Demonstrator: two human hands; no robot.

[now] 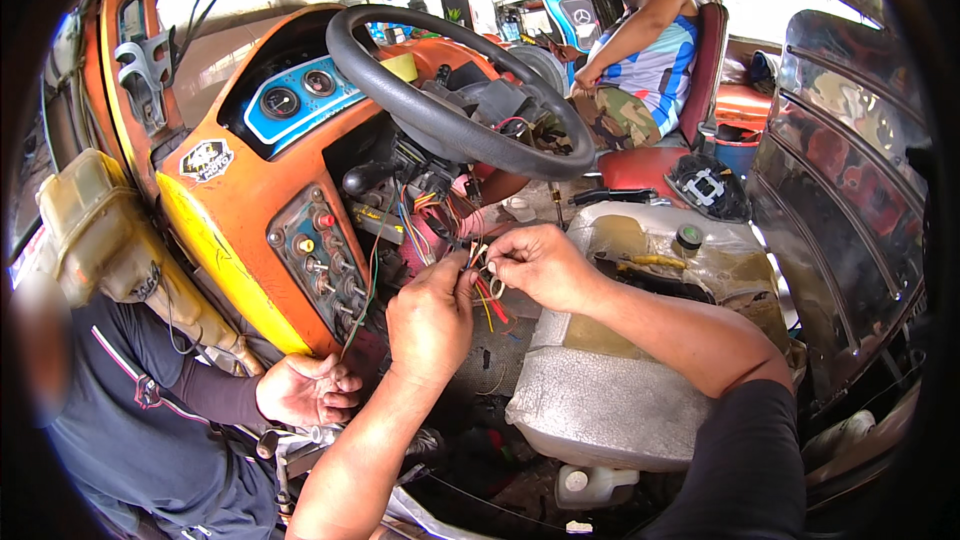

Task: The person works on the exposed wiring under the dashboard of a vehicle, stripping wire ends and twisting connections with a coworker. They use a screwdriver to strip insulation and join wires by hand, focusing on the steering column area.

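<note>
Below the steering wheel (455,105), my two hands meet at a loose bundle of thin coloured wires (487,305). My left hand (432,320) pinches some wires between thumb and fingers, its back toward me. Close beside it on the right, my right hand (540,265) has thumb and fingertips closed on a pale wire end. Red and yellow wire ends hang down between the hands, and a pale loop dangles under my right fingertips. More wires (425,210) run up behind my left hand to the opened steering column. My fingers hide the exact spot where the wires meet.
An orange dashboard (290,180) with gauges and a switch panel (320,260) stands at left. A co-worker's hand (310,388) is at lower left near a thin green wire. A silver-covered engine box (610,380) lies right. Another person (640,70) sits at the far side.
</note>
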